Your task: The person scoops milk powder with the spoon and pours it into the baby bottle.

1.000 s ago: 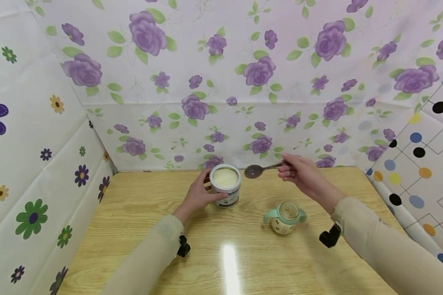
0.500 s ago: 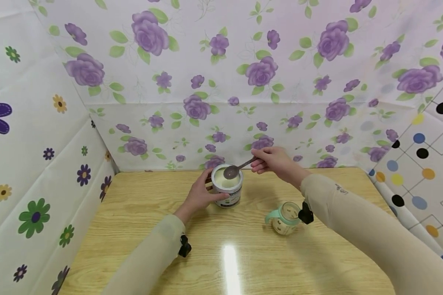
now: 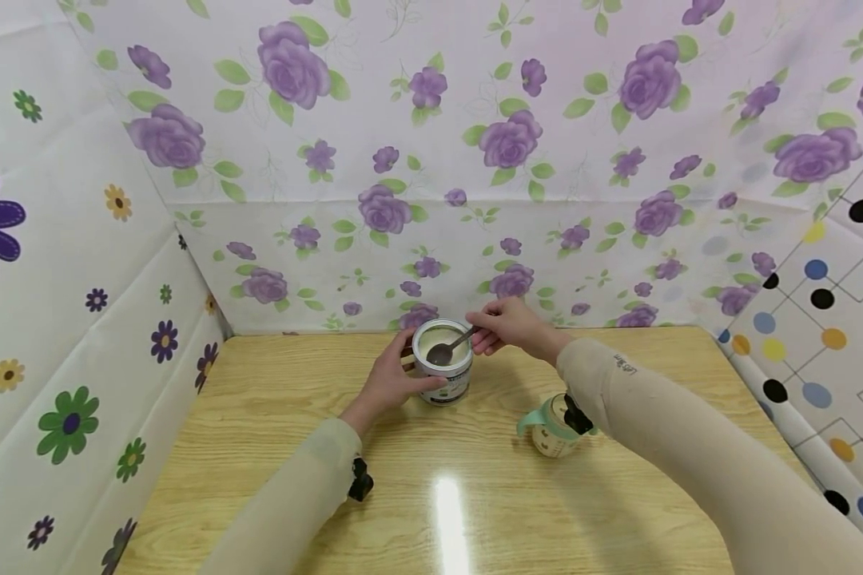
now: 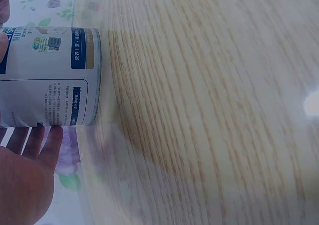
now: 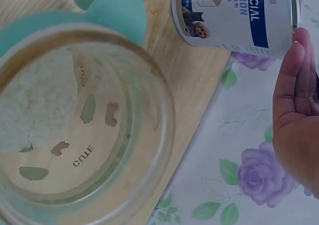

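A white milk powder can (image 3: 451,388) stands upright at the table's back edge, its top uncovered and pale powder (image 3: 431,339) inside. My left hand (image 3: 388,378) grips its left side, thumb across the front and fingers behind. In the left wrist view, fingers lie along the can's (image 4: 45,85) printed wall. My right hand (image 3: 514,326) pinches the handle of a dark spoon (image 3: 441,354) at the can's right rim; the spoon's bowl is inside the mouth, over the powder. In the right wrist view, the spoon is mostly hidden behind the right hand (image 5: 296,95).
A clear bottle (image 3: 550,439) with teal handles stands on the wooden table (image 3: 295,383), front right of the can, partly covered by the right wrist camera (image 3: 578,415). Whitish powder (image 5: 40,100) lies inside it. Flowered cloth (image 3: 374,263) hangs right behind the table.
My right hand has moved left with the spoon, from right of the can to over its mouth, then lowered the bowl inside. The left hand and the can have stayed put.
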The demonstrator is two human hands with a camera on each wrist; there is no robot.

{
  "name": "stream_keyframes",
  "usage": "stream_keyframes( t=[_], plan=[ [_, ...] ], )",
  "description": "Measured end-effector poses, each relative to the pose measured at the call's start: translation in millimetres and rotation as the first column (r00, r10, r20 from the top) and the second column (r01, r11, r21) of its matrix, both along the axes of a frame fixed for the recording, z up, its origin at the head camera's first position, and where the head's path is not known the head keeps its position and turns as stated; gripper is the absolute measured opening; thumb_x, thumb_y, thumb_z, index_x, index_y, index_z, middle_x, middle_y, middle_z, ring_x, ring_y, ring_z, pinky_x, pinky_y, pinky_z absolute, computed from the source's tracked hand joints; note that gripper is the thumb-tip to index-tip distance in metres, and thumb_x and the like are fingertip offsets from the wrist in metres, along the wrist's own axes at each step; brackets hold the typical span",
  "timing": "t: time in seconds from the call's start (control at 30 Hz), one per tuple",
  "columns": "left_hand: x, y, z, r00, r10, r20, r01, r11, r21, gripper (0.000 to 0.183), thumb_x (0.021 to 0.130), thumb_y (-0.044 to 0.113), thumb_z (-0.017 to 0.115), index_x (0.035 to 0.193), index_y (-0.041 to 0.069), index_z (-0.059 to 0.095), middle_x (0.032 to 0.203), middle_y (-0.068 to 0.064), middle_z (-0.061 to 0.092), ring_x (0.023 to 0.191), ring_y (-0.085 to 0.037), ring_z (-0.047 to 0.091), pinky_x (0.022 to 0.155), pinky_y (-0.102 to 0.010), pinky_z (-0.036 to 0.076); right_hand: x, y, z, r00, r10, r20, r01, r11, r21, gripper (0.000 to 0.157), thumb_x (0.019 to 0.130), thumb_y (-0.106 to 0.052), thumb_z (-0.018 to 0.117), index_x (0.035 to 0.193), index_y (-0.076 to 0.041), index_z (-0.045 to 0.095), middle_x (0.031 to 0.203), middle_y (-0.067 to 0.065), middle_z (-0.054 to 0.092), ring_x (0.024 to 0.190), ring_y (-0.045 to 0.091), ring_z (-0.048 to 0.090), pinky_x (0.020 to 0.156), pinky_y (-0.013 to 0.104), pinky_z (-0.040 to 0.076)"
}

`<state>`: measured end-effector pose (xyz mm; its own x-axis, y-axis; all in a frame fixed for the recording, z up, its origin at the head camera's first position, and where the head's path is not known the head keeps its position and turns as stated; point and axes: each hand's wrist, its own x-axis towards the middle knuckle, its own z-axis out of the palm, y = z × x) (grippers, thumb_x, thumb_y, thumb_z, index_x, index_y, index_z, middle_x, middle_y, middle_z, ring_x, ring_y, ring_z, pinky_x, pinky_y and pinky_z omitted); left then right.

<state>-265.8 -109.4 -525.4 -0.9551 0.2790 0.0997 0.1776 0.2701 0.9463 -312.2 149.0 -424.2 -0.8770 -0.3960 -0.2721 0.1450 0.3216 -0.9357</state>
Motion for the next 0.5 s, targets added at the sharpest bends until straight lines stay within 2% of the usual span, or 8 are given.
stream_keyframes(
  t=[0.2,0.37,0.5],
  plan=[
    [-1.1,1.9,0.3,1.0,0.007,0.001,-0.007,1.0,-0.004,0.094,0.08,0.021,0.098,0.158,0.02,0.045,0.149,-0.006,0.056,0.14,-0.028,0.053,0.117,-0.049,0.049,-0.2,5.2,-1.1,0.998,0.048,-0.049,-0.042,0.991,0.125,0.044,0.11,-0.035,0.063,0.108,0.009,0.068,0.08,0.013,0.077,0.067,0.018,0.076,0.071,0.039,0.068],
    [-2.1,2.2,-0.1,1.0,0.007,0.002,-0.007,1.0,-0.008,0.095,0.08,0.02,0.098,0.158,0.019,0.045,0.149,-0.006,0.056,0.14,-0.028,0.053,0.117,-0.049,0.049,0.1,16.3,-0.9,0.994,0.079,-0.071,-0.061,0.973,0.224,0.053,0.11,-0.043,0.059,0.112,0.009,0.067,0.088,0.021,0.078,0.068,0.021,0.076,0.074,0.042,0.068],
    [-0.8,0.3,4.5,1.0,-0.005,0.023,0.006,1.0,-0.024,0.098,0.08,0.02,0.098,0.16,0.018,0.042,0.15,-0.007,0.054,0.142,-0.029,0.051,0.118,-0.048,0.048,3.6,29.3,10.8,0.994,0.071,-0.083,-0.049,0.968,0.247,0.057,0.111,-0.045,0.057,0.118,0.012,0.065,0.093,0.024,0.078,0.074,0.025,0.078,0.075,0.042,0.068]
  ],
)
